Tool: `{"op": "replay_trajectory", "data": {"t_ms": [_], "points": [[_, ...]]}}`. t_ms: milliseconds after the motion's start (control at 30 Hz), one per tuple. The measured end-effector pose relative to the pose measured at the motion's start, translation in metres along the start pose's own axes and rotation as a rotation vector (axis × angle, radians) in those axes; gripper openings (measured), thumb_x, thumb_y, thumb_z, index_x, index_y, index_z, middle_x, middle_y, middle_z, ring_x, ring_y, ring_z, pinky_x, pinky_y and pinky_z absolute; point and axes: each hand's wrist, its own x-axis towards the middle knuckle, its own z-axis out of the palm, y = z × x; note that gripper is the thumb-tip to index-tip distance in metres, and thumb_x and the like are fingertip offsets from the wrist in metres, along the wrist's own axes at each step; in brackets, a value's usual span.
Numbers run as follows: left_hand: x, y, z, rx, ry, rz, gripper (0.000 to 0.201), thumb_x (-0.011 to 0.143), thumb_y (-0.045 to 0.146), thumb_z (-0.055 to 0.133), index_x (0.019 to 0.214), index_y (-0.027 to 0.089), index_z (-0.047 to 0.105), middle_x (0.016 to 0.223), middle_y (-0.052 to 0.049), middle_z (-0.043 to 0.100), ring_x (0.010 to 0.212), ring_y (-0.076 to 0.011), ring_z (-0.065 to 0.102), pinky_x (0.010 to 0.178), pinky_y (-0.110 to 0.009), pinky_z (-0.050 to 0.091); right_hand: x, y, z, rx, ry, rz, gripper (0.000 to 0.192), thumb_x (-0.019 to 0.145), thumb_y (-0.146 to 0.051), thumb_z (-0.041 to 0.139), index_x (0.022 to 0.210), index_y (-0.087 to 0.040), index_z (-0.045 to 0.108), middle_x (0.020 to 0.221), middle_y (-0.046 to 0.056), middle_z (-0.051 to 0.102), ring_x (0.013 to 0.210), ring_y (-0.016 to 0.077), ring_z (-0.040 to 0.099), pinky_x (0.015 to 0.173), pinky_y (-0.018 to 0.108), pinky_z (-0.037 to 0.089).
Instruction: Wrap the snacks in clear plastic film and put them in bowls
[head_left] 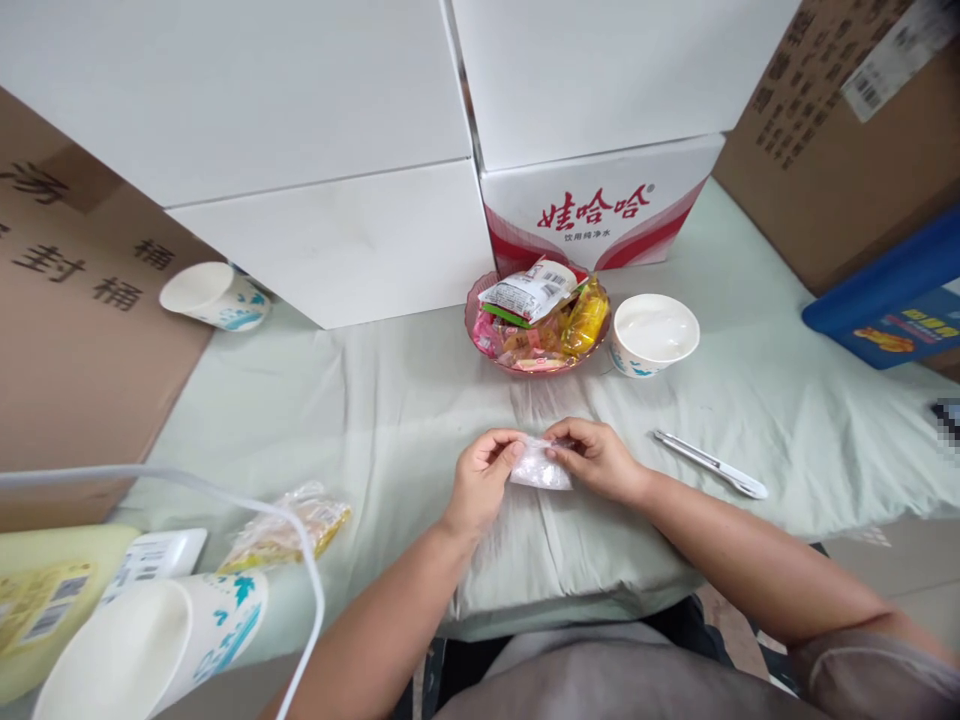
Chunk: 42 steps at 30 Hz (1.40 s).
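Observation:
Both hands meet over the front middle of the cloth, pinching the top edge of a small clear plastic bag (541, 474). Its left corner is between the thumb and fingers of my left hand (484, 475). My right hand (596, 458) grips the right corner the same way. Whitish content shows through the plastic, too unclear to name. Beyond the hands stands a pink glass bowl (536, 368) heaped with wrapped snacks (532, 290). To its right is a paper cup (654, 335) with something whitish in it. A white utility knife (709, 463) lies right of my right hand.
White boxes (322, 110) are stacked at the back, with cardboard boxes (67, 330) (832, 130) on both sides. A tipped paper cup (217, 297), a snack packet (289, 528), a large paper cup (150, 650) and a white cable (311, 570) are at left. A blue package (892, 290) stands right.

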Motion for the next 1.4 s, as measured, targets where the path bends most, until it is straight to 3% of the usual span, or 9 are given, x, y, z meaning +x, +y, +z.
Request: {"op": "replay_trajectory", "data": {"t_ms": [200,367,567,633,700,833,967,1200,1400], "points": [[0.004,0.003,-0.001,0.046,0.057,-0.025,0.03,0.071,0.042,0.076,0.083,0.016,0.067,0.067,0.002,0.061,0.058,-0.0085,0.052,0.053,-0.019,0.041,-0.008,-0.022,-0.006,-0.469,0.072,-0.537,0.041,0.085,-0.044,0.063,0.118,-0.02,0.056,0.125,0.015,0.059,0.12,0.0288,0.051,0.097,0.048,0.043],[0.003,0.007,-0.001,-0.058,-0.119,-0.047,0.034,0.075,0.045,0.073,0.094,0.018,0.062,0.075,0.001,0.062,0.059,-0.0096,0.057,0.054,-0.021,0.045,-0.007,-0.031,-0.012,-0.666,-0.014,-0.667,0.019,0.092,-0.016,0.048,0.106,-0.02,0.06,0.101,0.007,0.07,0.097,0.0205,0.061,0.091,0.042,0.042],[0.003,0.012,-0.002,0.084,-0.147,0.003,0.03,0.077,0.043,0.069,0.091,0.017,0.062,0.081,-0.003,0.066,0.067,-0.0129,0.063,0.058,-0.023,0.046,0.045,-0.043,-0.113,-0.892,0.587,-0.519,0.02,0.087,-0.013,0.048,0.09,-0.023,0.065,0.091,0.006,0.071,0.092,0.022,0.063,0.086,0.041,0.044],[0.003,0.012,-0.002,0.172,-0.176,0.004,0.027,0.077,0.041,0.068,0.088,0.017,0.063,0.075,-0.001,0.064,0.067,-0.0132,0.062,0.058,-0.023,0.046,0.063,-0.041,-0.141,-1.024,0.582,-0.384,0.019,0.087,-0.017,0.05,0.09,-0.021,0.068,0.099,0.009,0.07,0.099,0.0251,0.06,0.089,0.042,0.044],[0.003,0.011,-0.002,0.232,-0.215,0.022,0.024,0.078,0.039,0.065,0.087,0.017,0.064,0.072,0.0,0.062,0.068,-0.0133,0.061,0.06,-0.023,0.046,0.074,-0.033,-0.154,-1.124,0.361,-0.175,0.022,0.087,-0.019,0.049,0.093,-0.019,0.07,0.102,0.011,0.07,0.099,0.0257,0.06,0.086,0.04,0.045],[0.005,0.007,-0.002,0.352,-0.303,0.119,0.016,0.081,0.032,0.06,0.087,0.017,0.065,0.073,0.0,0.063,0.069,-0.013,0.06,0.064,-0.024,0.047,0.082,-0.017,-0.152,-1.152,-0.125,0.237,0.039,0.097,-0.032,0.036,0.104,-0.016,0.07,0.107,0.011,0.071,0.096,0.0233,0.064,0.081,0.033,0.047],[0.005,0.008,-0.001,0.527,-0.345,0.276,0.011,0.082,0.025,0.058,0.084,0.018,0.066,0.079,-0.002,0.064,0.07,-0.013,0.058,0.064,-0.024,0.046,0.079,-0.025,-0.146,-1.164,-0.264,0.283,0.044,0.099,-0.034,0.031,0.115,-0.015,0.067,0.12,0.012,0.068,0.106,0.0258,0.062,0.086,0.036,0.046],[0.002,0.009,-0.002,0.729,-0.412,0.393,0.011,0.084,0.018,0.057,0.091,0.018,0.067,0.091,-0.005,0.065,0.078,-0.0152,0.06,0.075,-0.028,0.049,0.0,-0.053,-0.114,-1.133,0.306,-0.154,0.04,0.095,-0.043,0.043,0.105,-0.014,0.068,0.103,0.013,0.071,0.1,0.026,0.061,0.09,0.036,0.044],[-0.005,0.007,0.002,0.834,-0.467,0.459,0.017,0.086,0.018,0.057,0.101,0.018,0.066,0.105,-0.007,0.064,0.081,-0.0151,0.063,0.082,-0.031,0.052,-0.086,-0.003,-0.082,-1.271,0.333,0.166,0.044,0.092,-0.052,0.04,0.108,-0.021,0.067,0.114,0.013,0.067,0.104,0.0373,0.058,0.082,0.051,0.046]]}}
